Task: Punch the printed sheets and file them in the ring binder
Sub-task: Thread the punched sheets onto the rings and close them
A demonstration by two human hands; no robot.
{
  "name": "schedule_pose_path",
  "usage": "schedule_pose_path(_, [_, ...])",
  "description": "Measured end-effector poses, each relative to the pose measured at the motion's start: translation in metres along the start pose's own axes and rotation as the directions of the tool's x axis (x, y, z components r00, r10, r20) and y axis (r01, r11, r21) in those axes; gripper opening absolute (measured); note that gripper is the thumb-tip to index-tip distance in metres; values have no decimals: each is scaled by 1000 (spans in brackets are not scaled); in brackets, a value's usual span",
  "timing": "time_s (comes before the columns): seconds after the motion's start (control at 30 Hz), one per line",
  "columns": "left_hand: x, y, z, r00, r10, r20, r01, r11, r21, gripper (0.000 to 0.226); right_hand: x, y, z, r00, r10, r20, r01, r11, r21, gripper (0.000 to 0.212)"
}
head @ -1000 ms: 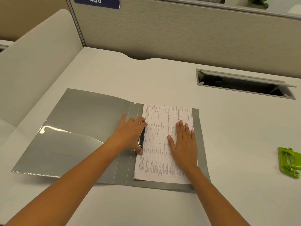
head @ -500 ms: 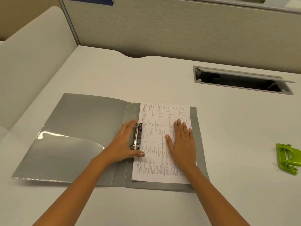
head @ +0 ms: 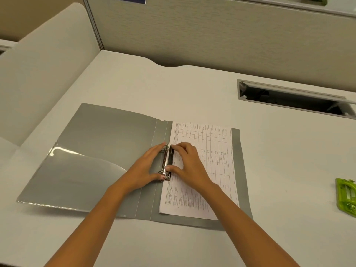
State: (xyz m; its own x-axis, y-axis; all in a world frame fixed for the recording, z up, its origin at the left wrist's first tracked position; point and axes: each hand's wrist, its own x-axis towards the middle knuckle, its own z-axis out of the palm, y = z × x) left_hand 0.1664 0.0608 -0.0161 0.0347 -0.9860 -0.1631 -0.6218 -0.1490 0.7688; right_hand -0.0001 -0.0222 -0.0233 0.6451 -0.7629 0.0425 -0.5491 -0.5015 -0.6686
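Head view is all we have here. Where are the sheets?

— I see the printed sheets [head: 212, 143] lying flat on the right leaf of the open grey ring binder [head: 107, 143]. Their left edge sits at the ring mechanism [head: 166, 160] on the spine. The binder lies on the white desk [head: 192, 89].

— And the hands?

— Both are at the mechanism. I read the left hand [head: 146, 170] as fingers straight and pressed together along the mechanism's left side, with the thumb tip at the near ring. The right hand [head: 189, 164] arches over the sheets' left edge with its fingers bent. Its index tip is on the far ring and its thumb tip on the near ring, pinching the metal.

— Are the rings closed?

— I cannot tell from this angle.

— Anything else?

— A green hole punch [head: 346, 197] sits at the desk's right edge, well apart from the binder. A clear pocket [head: 77, 176] covers the lower part of the left cover.
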Motion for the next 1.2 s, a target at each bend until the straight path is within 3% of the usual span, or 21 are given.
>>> schedule_pose_path(0.43, [4,-1,2,1000,2,-2,-2,1000,-25,100,1,3,6,997,75,-28,-75,997,6,68])
schedule_pose_path(0.73, [2,-4,2,1000,-29,3,29,996,-89,106,-28,2,11,987,108,-120,-96,990,100,44])
schedule_pose_path(1.2, [1,-1,4,1000,-5,6,6,998,-67,108,-50,-4,17,992,77,-102,-71,996,63,55])
